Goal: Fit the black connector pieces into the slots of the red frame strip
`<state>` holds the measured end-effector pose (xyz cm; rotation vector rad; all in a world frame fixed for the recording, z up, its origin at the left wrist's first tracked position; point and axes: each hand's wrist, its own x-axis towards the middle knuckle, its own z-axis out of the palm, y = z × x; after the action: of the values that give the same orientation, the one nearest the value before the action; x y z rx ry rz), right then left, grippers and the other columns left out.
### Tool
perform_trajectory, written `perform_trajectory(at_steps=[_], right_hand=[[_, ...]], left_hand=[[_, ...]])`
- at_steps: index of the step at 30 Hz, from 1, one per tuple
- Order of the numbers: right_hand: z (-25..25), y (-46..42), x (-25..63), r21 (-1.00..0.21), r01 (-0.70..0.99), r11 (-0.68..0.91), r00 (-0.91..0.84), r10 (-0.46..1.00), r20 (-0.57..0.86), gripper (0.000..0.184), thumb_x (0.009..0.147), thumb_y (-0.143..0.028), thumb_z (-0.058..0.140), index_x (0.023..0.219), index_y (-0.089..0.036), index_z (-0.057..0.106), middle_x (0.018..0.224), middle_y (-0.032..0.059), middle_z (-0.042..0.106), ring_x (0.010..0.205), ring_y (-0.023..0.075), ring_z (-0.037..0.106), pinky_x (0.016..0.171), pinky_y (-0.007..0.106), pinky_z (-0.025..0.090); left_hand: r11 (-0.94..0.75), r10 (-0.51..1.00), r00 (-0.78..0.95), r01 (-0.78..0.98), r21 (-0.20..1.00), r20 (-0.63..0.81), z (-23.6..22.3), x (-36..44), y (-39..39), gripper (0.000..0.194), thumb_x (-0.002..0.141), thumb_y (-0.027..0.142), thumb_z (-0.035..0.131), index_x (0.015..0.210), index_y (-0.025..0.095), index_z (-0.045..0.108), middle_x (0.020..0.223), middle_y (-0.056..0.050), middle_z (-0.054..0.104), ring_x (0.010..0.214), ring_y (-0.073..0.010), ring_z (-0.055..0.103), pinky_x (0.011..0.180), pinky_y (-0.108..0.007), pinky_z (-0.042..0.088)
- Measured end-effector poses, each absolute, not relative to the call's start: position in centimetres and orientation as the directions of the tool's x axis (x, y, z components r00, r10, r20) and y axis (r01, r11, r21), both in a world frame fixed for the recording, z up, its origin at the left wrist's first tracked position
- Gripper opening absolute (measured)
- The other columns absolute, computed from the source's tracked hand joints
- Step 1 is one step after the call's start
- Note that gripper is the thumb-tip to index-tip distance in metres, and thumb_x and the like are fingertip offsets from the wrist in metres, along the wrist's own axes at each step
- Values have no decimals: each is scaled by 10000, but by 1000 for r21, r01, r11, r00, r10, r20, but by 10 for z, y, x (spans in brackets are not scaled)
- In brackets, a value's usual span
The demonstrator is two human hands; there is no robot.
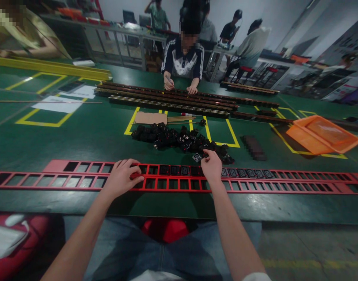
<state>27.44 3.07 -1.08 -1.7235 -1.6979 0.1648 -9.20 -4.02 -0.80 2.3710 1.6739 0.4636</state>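
Observation:
My left hand (124,175) rests over the long red slotted frame (151,177), its thumb and fingers apart and nothing visible between them. My right hand (211,166) is above the frame's upper row, thumb and fingertips pinched at the edge of a black power socket (197,157), whose face is tilted toward me. Other black sockets (184,170) sit in openings of the upper row on both sides of my right hand. The lower row shows openings with green table behind them. A loose pile of black sockets (173,136) lies just beyond the frame.
Beyond the pile lie a cardboard piece (151,118), thin sticks (180,120) and long dark rails (167,102). A co-worker (183,58) works across the green table (88,146). An orange basket (322,134) and a dark block (253,147) are on the right, papers (58,103) on the left.

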Motion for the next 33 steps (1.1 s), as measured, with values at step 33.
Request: perform_trajectory(at_steps=[33], right_hand=[[-7,39,296,-474,880,-33,139,972,190,422,779,-179,562,1186,-224,668,1077,75,717,892,245,663,818,399,533]], left_hand=[[-270,959,237,929,251,155,-6,-54,-39,310,961,386,441,848,220,677,1066,-74,602,970,-256,525,906,-453,418]])
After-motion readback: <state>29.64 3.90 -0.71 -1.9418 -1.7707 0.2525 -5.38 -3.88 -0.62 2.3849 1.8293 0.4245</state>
